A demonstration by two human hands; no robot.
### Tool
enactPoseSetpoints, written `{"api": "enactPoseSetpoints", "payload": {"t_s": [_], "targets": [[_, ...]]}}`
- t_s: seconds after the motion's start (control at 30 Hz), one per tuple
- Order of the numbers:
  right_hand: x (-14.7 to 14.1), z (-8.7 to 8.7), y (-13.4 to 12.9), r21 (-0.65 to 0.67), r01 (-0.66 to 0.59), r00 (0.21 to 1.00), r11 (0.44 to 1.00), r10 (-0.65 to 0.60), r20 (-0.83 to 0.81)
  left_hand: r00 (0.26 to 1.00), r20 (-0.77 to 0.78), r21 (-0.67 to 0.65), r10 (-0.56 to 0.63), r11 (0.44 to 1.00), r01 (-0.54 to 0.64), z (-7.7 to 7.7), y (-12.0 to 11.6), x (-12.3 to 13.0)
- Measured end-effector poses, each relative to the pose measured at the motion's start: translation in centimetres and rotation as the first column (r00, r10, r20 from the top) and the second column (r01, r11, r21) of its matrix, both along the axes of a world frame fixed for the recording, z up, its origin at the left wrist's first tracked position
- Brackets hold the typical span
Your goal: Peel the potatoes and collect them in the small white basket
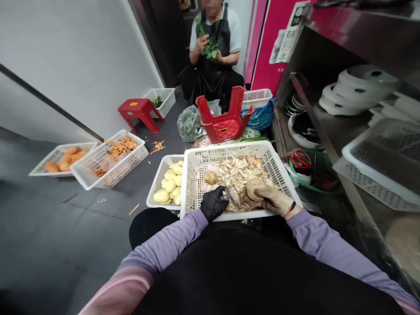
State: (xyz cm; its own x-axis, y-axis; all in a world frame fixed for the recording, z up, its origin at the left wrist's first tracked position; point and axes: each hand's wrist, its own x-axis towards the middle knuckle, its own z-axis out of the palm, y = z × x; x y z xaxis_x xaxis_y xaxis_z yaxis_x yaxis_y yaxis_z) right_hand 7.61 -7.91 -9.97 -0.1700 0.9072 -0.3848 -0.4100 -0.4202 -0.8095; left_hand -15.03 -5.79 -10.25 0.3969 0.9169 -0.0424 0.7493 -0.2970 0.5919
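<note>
My left hand (214, 204), in a black glove, is closed around a motion-blurred greyish tool that looks like a peeler (233, 196). An unpeeled brown potato (254, 189) is held in my right hand (274, 200), which wears a pale, soiled glove. Both hands are over the near side of a white plastic basket (188, 175), the tool just left of the potato. Potato peelings (238, 173) are heaped in this basket. Another brown potato (210, 177) lies among them at the left. Peeled yellow potatoes (169, 186) fill a smaller white basket (153, 192) alongside.
Baskets of orange peelings (123, 146) and carrots (67, 159) stand at left. A red stool (141, 109) is behind them; an upturned red stool (226, 127) lies ahead. Beyond, a person (213, 48) holds leafy greens. Metal shelving (344, 175) with dishes borders my right.
</note>
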Motion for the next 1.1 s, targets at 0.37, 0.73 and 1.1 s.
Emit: {"api": "enactPoseSetpoints", "payload": {"t_s": [0.37, 0.73, 1.1], "targets": [[1.1, 0.5, 1.6, 0.139, -0.403, 0.24, 0.905, -0.042, 0.97, 0.731, -0.595, 0.211, -0.334, 0.812, 0.544, 5.2, 7.2, 6.4], [0.8, -0.2, 1.4, 0.392, -0.498, 0.182, 0.773, -0.349, 0.919, 0.731, -0.634, 0.2, -0.252, 0.86, 0.469, 2.8, 11.9, 5.5], [1.5, -2.2, 2.4, 0.67, -0.508, 0.199, 0.541, -0.683, 0.703, 0.731, -0.606, 0.231, -0.315, 0.809, 0.54, 4.2, 13.7, 7.3]]}}
